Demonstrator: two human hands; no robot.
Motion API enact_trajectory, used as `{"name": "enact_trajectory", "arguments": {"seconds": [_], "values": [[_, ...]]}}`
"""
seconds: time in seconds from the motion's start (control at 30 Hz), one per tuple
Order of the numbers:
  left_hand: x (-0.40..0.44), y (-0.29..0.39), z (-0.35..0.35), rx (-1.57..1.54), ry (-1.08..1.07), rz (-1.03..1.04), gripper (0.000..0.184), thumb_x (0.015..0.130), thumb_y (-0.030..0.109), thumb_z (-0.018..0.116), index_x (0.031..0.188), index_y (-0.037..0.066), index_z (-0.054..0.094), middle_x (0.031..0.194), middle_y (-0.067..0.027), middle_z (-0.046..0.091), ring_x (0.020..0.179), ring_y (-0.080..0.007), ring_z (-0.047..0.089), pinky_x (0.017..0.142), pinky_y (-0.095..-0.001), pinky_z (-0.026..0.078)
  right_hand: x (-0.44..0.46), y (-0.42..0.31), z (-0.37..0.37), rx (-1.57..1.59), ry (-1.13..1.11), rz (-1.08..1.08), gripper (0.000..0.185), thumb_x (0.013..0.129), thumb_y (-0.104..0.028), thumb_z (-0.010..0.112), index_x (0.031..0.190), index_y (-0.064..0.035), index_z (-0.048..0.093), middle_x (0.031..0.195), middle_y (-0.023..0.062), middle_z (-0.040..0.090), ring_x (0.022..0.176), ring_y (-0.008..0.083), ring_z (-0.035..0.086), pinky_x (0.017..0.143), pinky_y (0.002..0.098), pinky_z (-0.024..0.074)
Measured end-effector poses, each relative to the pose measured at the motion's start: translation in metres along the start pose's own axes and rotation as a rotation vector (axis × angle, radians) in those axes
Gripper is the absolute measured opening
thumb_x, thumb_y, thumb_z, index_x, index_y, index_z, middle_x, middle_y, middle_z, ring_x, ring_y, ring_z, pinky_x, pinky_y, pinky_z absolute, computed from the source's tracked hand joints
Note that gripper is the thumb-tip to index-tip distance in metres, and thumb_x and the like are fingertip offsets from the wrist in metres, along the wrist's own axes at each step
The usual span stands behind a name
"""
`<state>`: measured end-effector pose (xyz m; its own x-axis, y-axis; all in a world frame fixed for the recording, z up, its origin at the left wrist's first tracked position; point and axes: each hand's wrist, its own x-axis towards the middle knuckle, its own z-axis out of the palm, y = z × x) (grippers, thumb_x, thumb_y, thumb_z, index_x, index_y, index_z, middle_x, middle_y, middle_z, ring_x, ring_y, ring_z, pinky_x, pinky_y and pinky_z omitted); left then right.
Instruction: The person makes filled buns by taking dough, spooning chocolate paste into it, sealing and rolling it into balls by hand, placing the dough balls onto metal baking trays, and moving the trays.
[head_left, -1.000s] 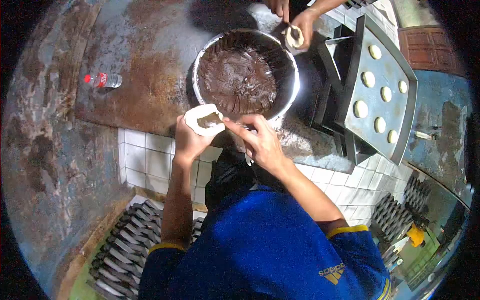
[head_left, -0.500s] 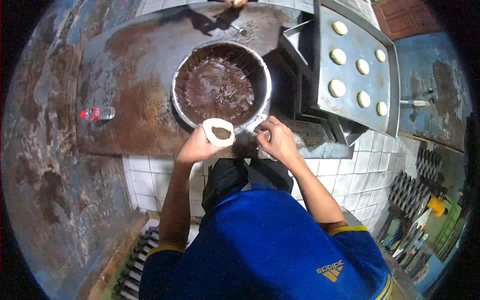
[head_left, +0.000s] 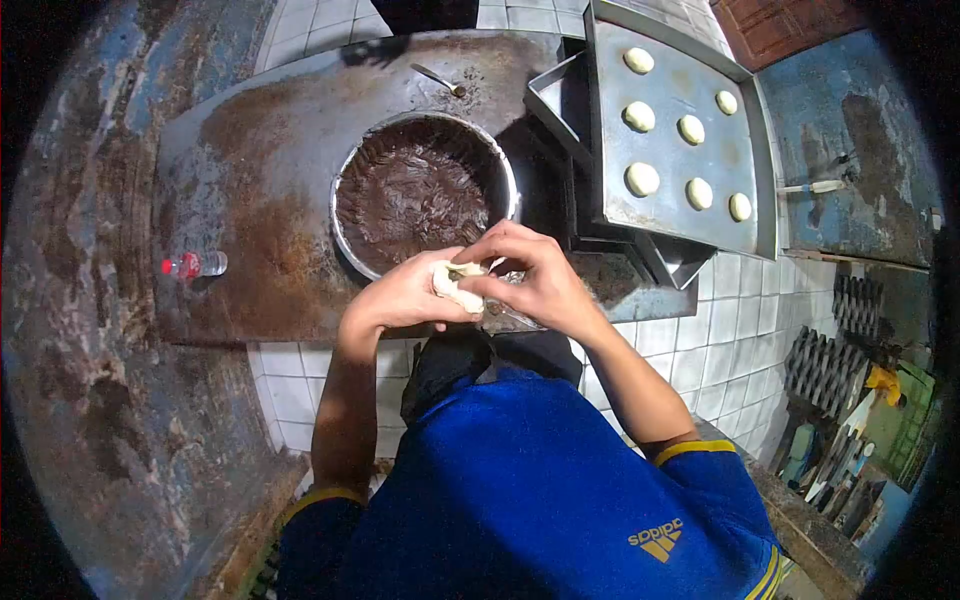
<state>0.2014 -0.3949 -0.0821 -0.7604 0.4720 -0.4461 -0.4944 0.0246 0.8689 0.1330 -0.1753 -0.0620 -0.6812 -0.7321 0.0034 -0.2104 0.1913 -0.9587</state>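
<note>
A piece of pale dough [head_left: 458, 290] is cupped in my left hand [head_left: 400, 295], just below the round pan [head_left: 345, 240] of dark brown filling [head_left: 415, 190]. Thumb and fingers of my right hand [head_left: 535, 280] pinch the dough's edge from the right. Some dark filling shows in the dough's opening, partly covered by my fingers. Below my right hand, a thin metal utensil [head_left: 518, 316] is partly visible. Another spoon [head_left: 440, 80] with dark filling on its tip lies on the table behind the pan.
A tray [head_left: 765, 160] with several round dough pieces [head_left: 642, 180] rests on stacked trays at the right. A red-capped bottle [head_left: 195, 264] lies on the worn metal table [head_left: 250, 180] at the left. Knives and tools [head_left: 845, 455] stand at the far right.
My right hand has come to the dough and pinches its edge, closing the opening partly. The other person's hands have left the view; the spoon behind the pan remains. The camera view has shifted.
</note>
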Motion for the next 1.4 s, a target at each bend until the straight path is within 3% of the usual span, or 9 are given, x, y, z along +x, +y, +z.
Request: {"name": "enact_trajectory", "arguments": {"seconds": [0.23, 0.43, 0.53, 0.73, 0.9, 1.07, 1.17, 1.2, 1.4], "values": [[-0.006, -0.018, 0.014, -0.174, 0.264, 0.051, 0.062, 0.082, 0.007, 0.085, 0.135, 0.004, 0.052, 0.1, -0.0008, 0.067, 0.077, -0.0065, 0.063, 0.058, -0.023, 0.051, 0.001, -0.013, 0.007, -0.085, 0.091, -0.021, 0.024, 0.089, -0.012, 0.081, 0.111, -0.0016, 0.079, 0.105, 0.0136, 0.073, 0.095, 0.0256, 0.073, 0.085, 0.0356, 0.0571], [-0.015, -0.017, 0.017, -0.287, 0.171, 0.184, 0.062, 0.091, 0.005, 0.077, 0.145, 0.006, 0.046, 0.125, -0.0042, 0.061, 0.111, -0.0082, 0.061, 0.086, -0.0236, 0.053, 0.008, -0.008, 0.001, 0.023, 0.192, 0.078, 0.018, 0.091, -0.01, 0.079, 0.106, 0.0005, 0.081, 0.098, 0.0124, 0.073, 0.091, 0.0189, 0.071, 0.082, 0.0336, 0.0564], [-0.014, -0.001, 0.027, -0.4, 0.303, 0.19, 0.047, 0.097, 0.012, 0.074, 0.139, 0.004, 0.053, 0.123, -0.0041, 0.065, 0.107, -0.0072, 0.062, 0.084, -0.0228, 0.052, 0.008, -0.01, -0.003, -0.06, 0.107, -0.008, 0.031, 0.09, -0.013, 0.08, 0.12, -0.0047, 0.078, 0.104, 0.0169, 0.073, 0.098, 0.0302, 0.073, 0.085, 0.0393, 0.0575], [0.002, -0.019, 0.034, -0.491, 0.46, 0.234, 0.026, 0.101, 0.018, 0.064, 0.124, 0.005, 0.062, 0.112, -0.0029, 0.068, 0.093, -0.0076, 0.065, 0.072, -0.0242, 0.054, 0.01, -0.058, -0.012, -0.464, 0.013, -0.122, 0.105, 0.073, -0.037, 0.094, 0.161, -0.0155, 0.042, 0.15, 0.0211, 0.044, 0.129, 0.0397, 0.059, 0.107, 0.0475, 0.053], [-0.007, 0.001, 0.028, -0.697, 0.309, 0.193, 0.039, 0.101, 0.018, 0.053, 0.138, 0.008, 0.051, 0.096, -0.0011, 0.062, 0.074, -0.002, 0.054, 0.055, -0.0176, 0.041, 0.021, -0.044, -0.011, -0.268, 0.011, -0.162, 0.047, 0.081, -0.028, 0.087, 0.123, -0.0094, 0.076, 0.117, 0.0131, 0.068, 0.108, 0.034, 0.07, 0.09, 0.0435, 0.0586], [-0.008, 0.003, 0.037, -0.41, 0.384, 0.301, 0.052, 0.102, 0.031, 0.062, 0.147, 0.009, 0.045, 0.098, 0.0001, 0.061, 0.075, -0.002, 0.054, 0.053, -0.0151, 0.037, 0.015, -0.049, -0.018, -0.268, 0.104, -0.185, 0.029, 0.09, -0.01, 0.077, 0.119, -0.0084, 0.078, 0.105, 0.0132, 0.072, 0.094, 0.0315, 0.074, 0.082, 0.0394, 0.0602], [-0.001, 0.017, 0.05, -0.337, 0.541, 0.41, 0.042, 0.101, 0.027, 0.065, 0.135, 0.003, 0.056, 0.104, -0.0018, 0.065, 0.087, -0.0061, 0.059, 0.073, -0.0221, 0.047, 0.014, -0.051, -0.015, -0.214, 0.146, -0.219, 0.032, 0.092, -0.012, 0.077, 0.123, -0.0088, 0.077, 0.11, 0.0146, 0.072, 0.1, 0.0318, 0.074, 0.085, 0.0414, 0.0599], [0.001, 0.025, 0.055, -0.337, 0.609, 0.486, 0.038, 0.1, 0.025, 0.067, 0.129, 0.0, 0.062, 0.108, -0.0024, 0.067, 0.094, -0.0082, 0.062, 0.083, -0.0255, 0.051, 0.012, -0.054, -0.023, -0.14, 0.087, -0.147, 0.05, 0.089, -0.022, 0.082, 0.137, -0.0124, 0.069, 0.129, 0.0179, 0.067, 0.11, 0.0372, 0.071, 0.093, 0.0459, 0.059], [0.002, 0.025, 0.053, -0.538, 0.43, 0.289, 0.037, 0.101, 0.024, 0.063, 0.13, 0.003, 0.059, 0.094, -0.0012, 0.064, 0.072, -0.0041, 0.056, 0.058, -0.0194, 0.042, 0.012, -0.051, -0.041, -0.414, -0.028, -0.442, 0.069, 0.083, -0.036, 0.088, 0.143, -0.0142, 0.064, 0.133, 0.017, 0.06, 0.116, 0.0368, 0.065, 0.098, 0.0472, 0.0559]]}}
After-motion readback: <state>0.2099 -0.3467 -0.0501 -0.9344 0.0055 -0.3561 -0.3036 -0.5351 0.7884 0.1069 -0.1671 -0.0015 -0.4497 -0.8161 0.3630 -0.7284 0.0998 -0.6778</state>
